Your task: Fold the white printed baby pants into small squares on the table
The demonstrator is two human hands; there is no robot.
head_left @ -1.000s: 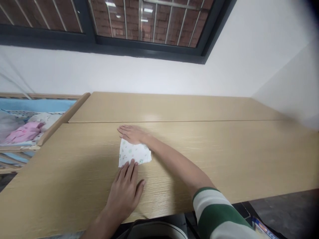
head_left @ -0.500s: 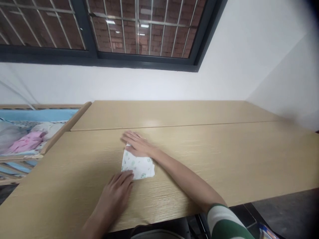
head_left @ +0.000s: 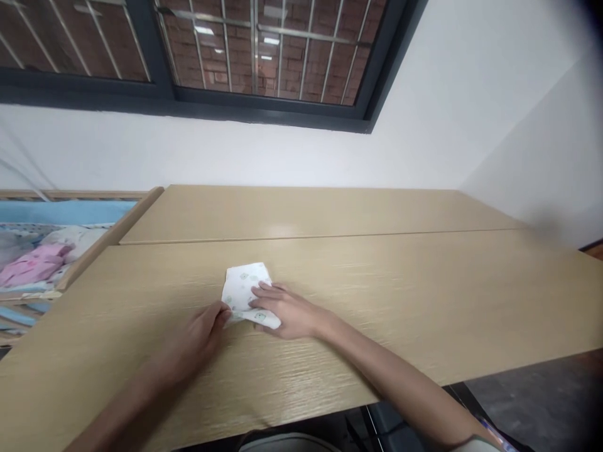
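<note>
A small white cloth [head_left: 245, 280] with a pale green print lies folded on the wooden tabletop, its near edge raised and turned up in a narrow flap. At the near left corner, my left hand [head_left: 207, 329] is closed, thumb and fingers pinching the cloth. My right hand [head_left: 289, 312] is on the cloth's right side, its fingers over the top and its thumb by the near edge, gripping the flap. Part of the cloth's right side is hidden under that hand.
The light wooden table [head_left: 400, 301] stretches wide, with a seam toward the back. A wooden crib [head_left: 110, 235] with blue lining and pink fabric [head_left: 35, 265] adjoins it at left. Behind are a white wall and a dark-framed barred window [head_left: 273, 110].
My right hand has come from the cloth's far edge down to its right side. My left hand has pinched the near left corner, and the near edge is now turned up.
</note>
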